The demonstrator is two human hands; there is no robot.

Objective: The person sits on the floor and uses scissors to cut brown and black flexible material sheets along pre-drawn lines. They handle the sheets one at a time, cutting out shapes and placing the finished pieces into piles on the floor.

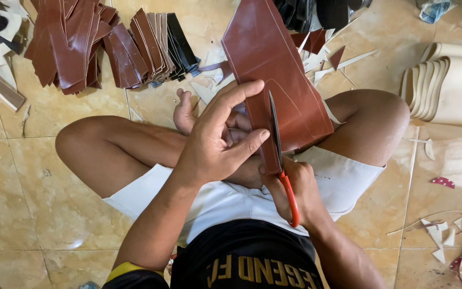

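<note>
Sitting cross-legged on the tile floor (38, 214). Left hand (217, 142) pinches the brown sheet (279, 69) by its near edge, fingers curled over it above the lap. Right hand (295, 192) is wrapped tight around the orange-handled scissors (280, 155), blades partway into the sheet. Stack of cut pieces (102, 45) sits farther out, scraps (445, 230) off right.

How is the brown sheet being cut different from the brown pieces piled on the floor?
The sheet is one big piece, held up by the left hand while scissors in the right hand slice it. The pile is many small narrow pieces lying overlapped on the tiles, untouched. Both are the same glossy reddish-brown.
</note>
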